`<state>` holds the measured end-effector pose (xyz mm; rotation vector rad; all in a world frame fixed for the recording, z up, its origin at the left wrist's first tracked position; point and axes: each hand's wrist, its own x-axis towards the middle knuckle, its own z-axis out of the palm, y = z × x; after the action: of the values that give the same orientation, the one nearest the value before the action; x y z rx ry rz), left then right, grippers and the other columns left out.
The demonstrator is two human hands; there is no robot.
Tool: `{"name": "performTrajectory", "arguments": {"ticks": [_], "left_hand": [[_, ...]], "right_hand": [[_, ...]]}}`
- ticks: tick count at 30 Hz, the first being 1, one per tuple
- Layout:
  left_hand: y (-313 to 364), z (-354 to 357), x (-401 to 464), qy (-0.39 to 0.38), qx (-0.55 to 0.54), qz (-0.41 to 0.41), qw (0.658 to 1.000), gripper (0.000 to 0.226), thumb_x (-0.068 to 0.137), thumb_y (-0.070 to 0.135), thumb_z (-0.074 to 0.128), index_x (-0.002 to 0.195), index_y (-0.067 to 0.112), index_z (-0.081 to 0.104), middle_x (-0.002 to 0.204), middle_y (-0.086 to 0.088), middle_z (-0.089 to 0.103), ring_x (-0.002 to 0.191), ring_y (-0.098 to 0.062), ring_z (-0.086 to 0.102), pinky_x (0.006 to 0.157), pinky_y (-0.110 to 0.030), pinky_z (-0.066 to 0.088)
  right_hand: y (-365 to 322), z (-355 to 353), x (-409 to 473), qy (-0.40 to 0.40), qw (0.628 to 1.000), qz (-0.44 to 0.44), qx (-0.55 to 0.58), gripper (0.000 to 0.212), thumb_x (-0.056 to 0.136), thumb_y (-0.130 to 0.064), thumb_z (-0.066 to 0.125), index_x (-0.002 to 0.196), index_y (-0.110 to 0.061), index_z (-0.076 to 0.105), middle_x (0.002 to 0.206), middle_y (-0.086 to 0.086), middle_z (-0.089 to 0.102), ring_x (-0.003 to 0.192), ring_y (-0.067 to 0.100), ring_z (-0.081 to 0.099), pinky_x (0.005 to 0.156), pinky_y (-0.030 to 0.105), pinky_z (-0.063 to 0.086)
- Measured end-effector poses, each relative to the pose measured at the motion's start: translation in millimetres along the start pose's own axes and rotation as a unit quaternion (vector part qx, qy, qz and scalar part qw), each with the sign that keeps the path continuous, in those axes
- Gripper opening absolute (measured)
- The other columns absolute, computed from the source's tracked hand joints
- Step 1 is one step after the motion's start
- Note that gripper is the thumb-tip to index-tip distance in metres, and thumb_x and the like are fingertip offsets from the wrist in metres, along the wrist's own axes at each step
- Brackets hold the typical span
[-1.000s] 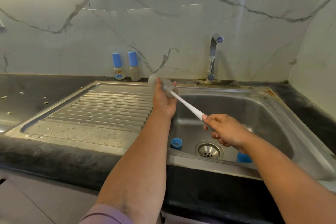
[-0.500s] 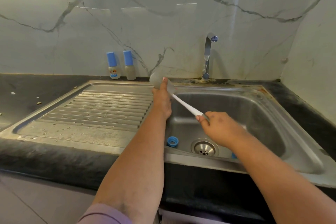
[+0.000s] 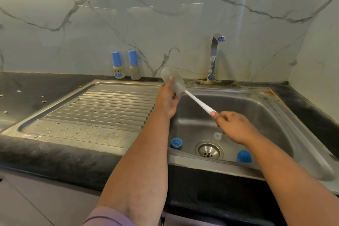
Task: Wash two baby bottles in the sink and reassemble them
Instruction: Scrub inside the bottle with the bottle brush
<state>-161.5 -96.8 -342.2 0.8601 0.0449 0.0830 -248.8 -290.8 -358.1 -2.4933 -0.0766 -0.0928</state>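
My left hand (image 3: 167,100) grips a clear, frosted baby bottle (image 3: 171,80), tilted over the left edge of the sink basin (image 3: 271,115). My right hand (image 3: 233,126) holds the white handle of a bottle brush (image 3: 199,102), whose head is inside the bottle. On the basin floor lie a blue screw ring (image 3: 176,142), a clear teat (image 3: 217,135) and a blue cap (image 3: 244,156) around the drain (image 3: 209,150). Two capped baby bottles (image 3: 117,65) (image 3: 134,65) stand by the wall.
A ribbed steel drainboard (image 3: 102,108) lies left of the basin, with water drops on it. The tap (image 3: 213,55) rises behind the basin, no water running. Dark countertop (image 3: 27,93) with a few crumbs extends left; a marble wall closes the right side.
The brush handle has been drawn back a little out of the bottle, and my right hand has shifted right, uncovering the teat and blue cap. My left hand keeps hold of the bottle.
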Motion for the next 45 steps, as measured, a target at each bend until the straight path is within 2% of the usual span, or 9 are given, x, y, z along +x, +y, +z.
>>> {"name": "performTrajectory", "arguments": {"ticks": [13,19,26,31,34,36,40,42,45], "left_hand": [[2,6,-3,0.064,0.032,0.103,0.992,0.040,0.087,0.015,0.071,0.121,0.004,0.053,0.116,-0.014,0.064,0.109,-0.028,0.064,0.077,-0.030,0.059],[16,-3,-7,-0.008,-0.129,0.011,0.992,0.027,0.095,0.019,0.060,0.115,0.002,0.055,0.110,-0.017,0.064,0.103,-0.027,0.064,0.083,-0.035,0.057],[16,-2,-6,0.035,-0.195,0.018,0.980,0.039,0.093,0.014,0.062,0.126,-0.001,0.048,0.109,-0.019,0.063,0.095,-0.027,0.066,0.072,-0.037,0.059],[17,4,-12,-0.041,-0.229,0.009,0.973,0.021,0.095,0.014,0.058,0.112,0.000,0.055,0.107,-0.020,0.065,0.103,-0.030,0.064,0.086,-0.042,0.056],[12,-1,-6,-0.003,-0.160,0.040,0.986,0.031,0.094,0.015,0.060,0.120,0.000,0.051,0.117,-0.019,0.063,0.106,-0.029,0.064,0.086,-0.040,0.058],[6,-2,-3,0.052,-0.026,0.087,0.994,0.044,0.091,0.017,0.065,0.128,0.001,0.047,0.125,-0.016,0.059,0.111,-0.028,0.063,0.084,-0.037,0.059],[-1,0,-2,0.150,0.193,0.180,0.953,0.050,0.087,0.027,0.072,0.126,0.009,0.045,0.114,0.000,0.057,0.093,-0.008,0.061,0.075,-0.020,0.057],[-2,0,-4,0.175,0.268,0.220,0.922,0.051,0.087,0.030,0.071,0.127,0.011,0.044,0.111,0.004,0.055,0.085,-0.003,0.058,0.063,-0.010,0.050],[-2,-7,2,0.160,0.300,0.233,0.911,0.047,0.088,0.030,0.070,0.124,0.012,0.047,0.111,0.003,0.056,0.096,-0.011,0.060,0.071,-0.014,0.052]], "right_hand": [[-22,5,-8,-0.021,0.993,0.069,0.094,0.053,0.098,-0.058,0.034,0.075,-0.015,0.055,0.061,0.000,0.050,0.050,0.014,0.041,0.049,0.026,0.034],[-2,-33,-16,-0.234,0.915,0.139,0.298,0.053,0.091,-0.065,0.043,0.074,-0.015,0.051,0.051,-0.004,0.031,0.039,0.007,0.022,0.035,0.018,0.020],[1,-37,-13,-0.276,0.890,0.140,0.335,0.052,0.089,-0.063,0.047,0.072,-0.014,0.053,0.054,-0.003,0.028,0.038,0.006,0.021,0.033,0.017,0.021],[10,-46,-15,-0.348,0.786,0.164,0.484,0.046,0.090,-0.055,0.047,0.070,-0.013,0.053,0.049,-0.005,0.026,0.031,0.003,0.022,0.034,0.013,0.019],[8,-39,-12,-0.349,0.757,0.187,0.520,0.043,0.090,-0.052,0.049,0.073,-0.012,0.054,0.049,-0.006,0.028,0.031,0.002,0.024,0.033,0.012,0.021],[5,-33,-10,-0.315,0.784,0.203,0.495,0.043,0.090,-0.052,0.050,0.076,-0.013,0.054,0.051,-0.006,0.029,0.033,0.003,0.024,0.032,0.014,0.024],[2,-21,-7,-0.113,0.972,0.109,0.176,0.049,0.095,-0.058,0.042,0.086,-0.015,0.063,0.059,-0.002,0.046,0.047,0.009,0.037,0.045,0.022,0.034],[1,-16,-6,-0.048,0.996,0.055,0.053,0.040,0.096,-0.055,0.042,0.090,-0.024,0.066,0.068,-0.001,0.054,0.056,0.011,0.045,0.052,0.025,0.038],[2,-18,-10,-0.108,0.980,0.070,0.154,0.033,0.095,-0.050,0.050,0.097,-0.023,0.068,0.060,0.000,0.048,0.047,0.009,0.038,0.044,0.023,0.033]]}}
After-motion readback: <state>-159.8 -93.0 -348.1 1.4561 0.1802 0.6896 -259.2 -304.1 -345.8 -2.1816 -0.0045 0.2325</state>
